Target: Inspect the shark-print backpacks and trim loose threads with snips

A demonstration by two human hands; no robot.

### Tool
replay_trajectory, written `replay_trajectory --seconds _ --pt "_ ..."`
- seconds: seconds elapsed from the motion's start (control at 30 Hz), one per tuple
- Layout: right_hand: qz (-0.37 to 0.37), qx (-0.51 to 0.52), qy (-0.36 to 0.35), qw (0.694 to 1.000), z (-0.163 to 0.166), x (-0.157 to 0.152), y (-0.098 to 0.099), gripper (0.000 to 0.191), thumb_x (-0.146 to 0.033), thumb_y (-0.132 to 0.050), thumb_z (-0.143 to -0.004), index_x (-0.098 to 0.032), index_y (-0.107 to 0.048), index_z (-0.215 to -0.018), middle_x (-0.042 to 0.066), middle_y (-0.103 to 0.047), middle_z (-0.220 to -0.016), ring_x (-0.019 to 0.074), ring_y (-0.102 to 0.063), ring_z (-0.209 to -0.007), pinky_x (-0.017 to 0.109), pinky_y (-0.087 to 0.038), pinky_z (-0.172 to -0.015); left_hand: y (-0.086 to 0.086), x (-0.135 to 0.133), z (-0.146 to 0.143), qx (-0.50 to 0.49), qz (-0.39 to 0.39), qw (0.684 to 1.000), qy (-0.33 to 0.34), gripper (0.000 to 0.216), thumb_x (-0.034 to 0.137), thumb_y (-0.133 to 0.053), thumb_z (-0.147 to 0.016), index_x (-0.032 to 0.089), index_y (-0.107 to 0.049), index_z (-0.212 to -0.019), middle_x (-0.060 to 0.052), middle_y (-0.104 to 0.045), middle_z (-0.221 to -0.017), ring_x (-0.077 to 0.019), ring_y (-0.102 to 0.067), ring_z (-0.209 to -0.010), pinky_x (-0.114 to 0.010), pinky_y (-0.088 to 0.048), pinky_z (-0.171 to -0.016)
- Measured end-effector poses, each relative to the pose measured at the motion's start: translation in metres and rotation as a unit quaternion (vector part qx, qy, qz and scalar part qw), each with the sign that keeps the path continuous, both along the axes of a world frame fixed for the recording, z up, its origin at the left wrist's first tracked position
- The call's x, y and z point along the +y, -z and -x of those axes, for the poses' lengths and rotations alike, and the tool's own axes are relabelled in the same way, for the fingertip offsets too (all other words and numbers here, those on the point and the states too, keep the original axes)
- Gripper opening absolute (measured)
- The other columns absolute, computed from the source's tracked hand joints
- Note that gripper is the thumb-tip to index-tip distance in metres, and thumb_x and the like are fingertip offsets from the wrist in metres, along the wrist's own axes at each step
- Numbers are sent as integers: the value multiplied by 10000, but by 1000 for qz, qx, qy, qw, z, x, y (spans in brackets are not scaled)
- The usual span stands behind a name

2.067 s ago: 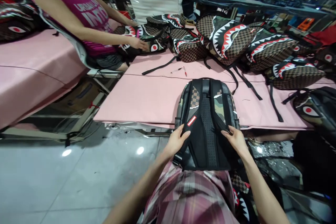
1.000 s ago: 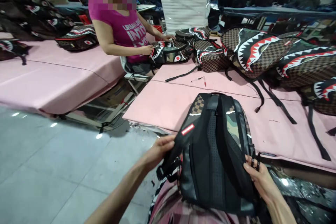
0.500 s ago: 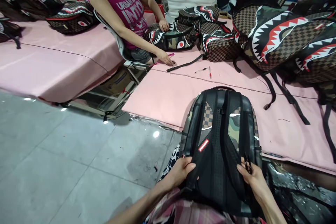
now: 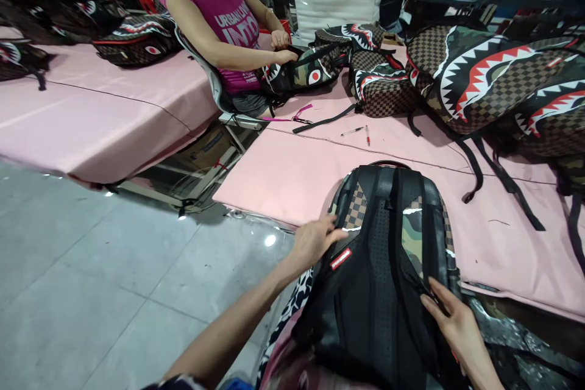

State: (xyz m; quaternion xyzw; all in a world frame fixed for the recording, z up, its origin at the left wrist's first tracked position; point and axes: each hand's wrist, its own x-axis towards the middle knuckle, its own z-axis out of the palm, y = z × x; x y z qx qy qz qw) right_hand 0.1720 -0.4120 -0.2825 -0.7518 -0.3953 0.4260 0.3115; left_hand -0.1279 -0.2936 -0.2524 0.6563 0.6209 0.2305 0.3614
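Left hand (image 4: 315, 242) reaches forward, fingers spread; right hand (image 4: 457, 324) lies flat (palm down).

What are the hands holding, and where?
The backpack. The left hand lies on its left side by the red-tagged strap, the right hand on its lower right edge; a closed grip cannot be told.

Black backpack (image 4: 384, 268) lies straps-up, top end on the pink tabletop (image 4: 283, 177), bottom end toward the wearer. Left hand (image 4: 315, 241) rests flat, fingers extended, on the upper left strap beside a red tag (image 4: 340, 259). Right hand (image 4: 457, 323) touches the lower right strap; pinch not discernible. Shark-mouth bags (image 4: 475, 73) are piled behind.
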Motion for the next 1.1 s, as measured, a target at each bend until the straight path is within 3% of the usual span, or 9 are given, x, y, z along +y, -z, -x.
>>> replay_trajectory --seconds 0.07,0.13,0.3,0.5,0.63,0.73,0.83,0.97,1.1 --pt "-63 -87 23 994 0 11 -15 592 -489 -670 -619 -224 -590 -1143 69 -652 -1086 294 -570 -1053 430 -405 -956 0 33 -13 -72 -67 995 -20 316 339 -571 -786 225 -593 -1080 -18 -621 -919 -133 -583 -729 -237 -442 -686" --pt "-132 -135 37 981 5 24 -29 550 -496 -620 -680 -227 -574 -1157 74 -646 -1082 285 -567 -1052 437 -399 -958 5 57 -25 -99 -128 987 -15 383 279 -581 -786 227 -555 -1164 -23 -586 -1030 -111 -573 -758 -231 -455 -728" --pt "-199 -86 -22 976 41 64 -43 371 -441 -561 -752 -199 -636 -1024 81 -670 -1008 244 -619 -934 383 -475 -848 22 76 -35 -31 -175 983 41 162 220 -548 -819 181 -687 -892 -17 -588 -862 -117 -562 -769 -210 -438 -681" --pt "-234 -46 -133 962 85 109 -36 274 -365 -535 -775 -223 -663 -971 45 -686 -990 213 -633 -915 332 -484 -826 27 75 -28 68 -236 965 93 214 242 -448 -885 203 -657 -856 -15 -583 -907 -117 -548 -826 -218 -401 -698" --pt "-223 -78 -154 960 86 126 -30 295 -371 -504 -797 -233 -638 -1020 37 -689 -981 210 -638 -910 334 -477 -825 30 79 -33 94 -208 972 48 174 221 -424 -882 173 -590 -871 -46 -566 -909 -148 -539 -812 -248 -393 -675" --pt "-205 -172 -163 950 83 135 -32 344 -411 -503 -804 -256 -591 -1099 22 -691 -952 215 -643 -868 327 -474 -747 34 84 -38 -5 -124 991 -54 152 196 -411 -870 173 -547 -804 -29 -573 -822 -136 -532 -746 -241 -391 -664" --pt "-191 -278 -173 925 88 146 -39 475 -476 -522 -789 -244 -500 -1202 34 -680 -973 238 -639 -842 330 -449 -670 36 87 -40 -104 -43 986 -125 182 218 -396 -867 180 -510 -731 3 -557 -712 -122 -511 -684 -225 -379 -623" --pt "-228 -345 -203 887 104 164 -44 284 -406 -470 -844 -222 -566 -1038 36 -664 -956 202 -622 -832 281 -400 -621 35 86 -43 -140 -40 979 -143 177 224 -410 -850 178 -498 -703 18 -541 -682 -115 -497 -672 -218 -362 -619" --pt "-260 -403 -232 846 115 176 -42 177 -355 -528 -826 -231 -616 -916 18 -642 -885 168 -595 -781 256 -352 -597 33 83 -44 -147 -61 975 -152 173 233 -406 -851 177 -494 -713 17 -534 -688 -113 -494 -671 -217 -362 -625"
